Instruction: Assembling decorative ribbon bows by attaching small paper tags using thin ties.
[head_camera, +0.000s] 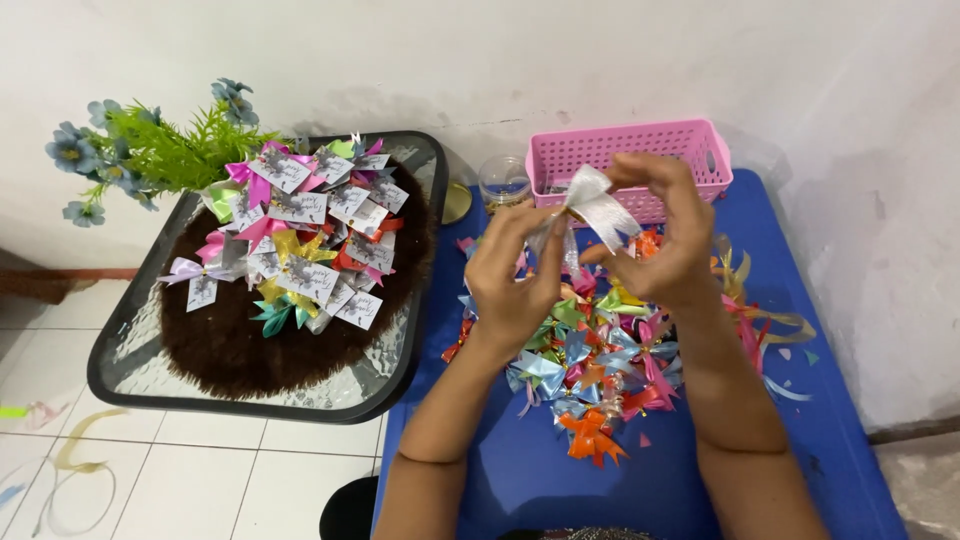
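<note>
We are working over a blue desk (500, 480); to the left of our hands is sitting a black glass tray (130, 350) bearing a brown mat (230, 350) and tagged bows (310, 230); beyond our hands is standing a pink basket (690, 150); beneath them is lying a heap of coloured bows (590, 370); our left hand (515, 280) and right hand (665, 235) are together pinching a white ribbon bow (595, 205), raised between their fingertips.
</note>
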